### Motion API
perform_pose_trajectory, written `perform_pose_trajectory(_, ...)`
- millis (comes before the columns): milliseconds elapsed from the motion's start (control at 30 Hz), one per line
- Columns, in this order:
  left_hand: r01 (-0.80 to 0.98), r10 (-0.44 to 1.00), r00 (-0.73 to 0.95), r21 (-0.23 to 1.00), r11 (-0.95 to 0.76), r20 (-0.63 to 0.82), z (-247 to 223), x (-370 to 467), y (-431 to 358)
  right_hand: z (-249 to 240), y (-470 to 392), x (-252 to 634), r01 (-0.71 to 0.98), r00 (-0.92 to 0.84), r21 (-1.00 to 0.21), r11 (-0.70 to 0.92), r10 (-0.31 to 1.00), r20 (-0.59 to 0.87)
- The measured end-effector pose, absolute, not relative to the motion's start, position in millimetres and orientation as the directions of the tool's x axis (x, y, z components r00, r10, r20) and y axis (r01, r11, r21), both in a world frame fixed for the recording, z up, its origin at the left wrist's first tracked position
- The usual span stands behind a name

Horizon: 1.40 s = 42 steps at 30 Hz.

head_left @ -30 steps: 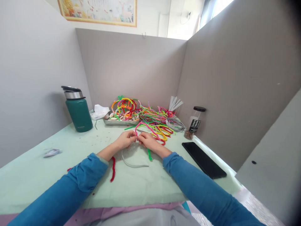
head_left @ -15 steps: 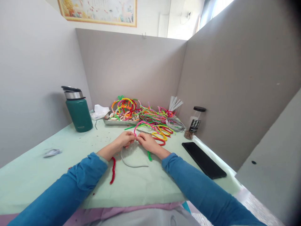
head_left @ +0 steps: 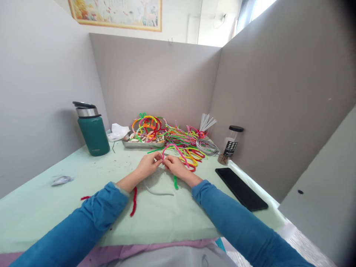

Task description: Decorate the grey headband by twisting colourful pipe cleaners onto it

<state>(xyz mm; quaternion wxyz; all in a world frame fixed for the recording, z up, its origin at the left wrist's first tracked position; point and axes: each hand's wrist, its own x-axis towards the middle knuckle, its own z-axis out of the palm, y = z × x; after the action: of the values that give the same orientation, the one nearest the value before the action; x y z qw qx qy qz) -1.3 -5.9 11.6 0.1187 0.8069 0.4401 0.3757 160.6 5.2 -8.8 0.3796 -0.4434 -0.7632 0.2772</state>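
Observation:
My left hand and my right hand meet over the middle of the table, both pinching the near end of a pink pipe cleaner that arches up behind the fingers. A thin grey wire curves down below my left hand; its upper end is hidden. Just under my right hand a green fuzzy piece points downward. One red pipe cleaner piece lies beside my left wrist, and another red piece shows at the left sleeve.
Behind the hands are a metal tray, a pile of coloured pipe cleaners and coiled grey wire. A green bottle stands left; a clear jar and black phone are right. Grey partitions surround the table.
The pink arch has shifted slightly right. My left hand has moved a little right and up, its fingers more bent. The grey wire has shifted slightly, and more of the left red piece shows.

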Motion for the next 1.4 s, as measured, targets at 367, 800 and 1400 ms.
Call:
perform_pose_trajectory(367,0.636,0.803,0.324,0.513,-0.577,0.501,11.9,-1.2,-6.2,-11.5,7.0,159.5,0.389,-0.323,-0.810,0.438,0.889,0.325)
perform_pose_trajectory(800,0.652,0.787,0.346,0.471,-0.594,0.512,11.0,-2.1,-4.4,-13.3,8.7,160.5,0.390,-0.345,-0.805,0.448,0.881,0.323)
perform_pose_trajectory(1400,0.725,0.831,0.334,0.442,-0.528,0.444,13.5,-2.3,-5.1,-10.5,5.8,161.2,0.426,-0.349,-0.754,0.500,0.860,0.373)
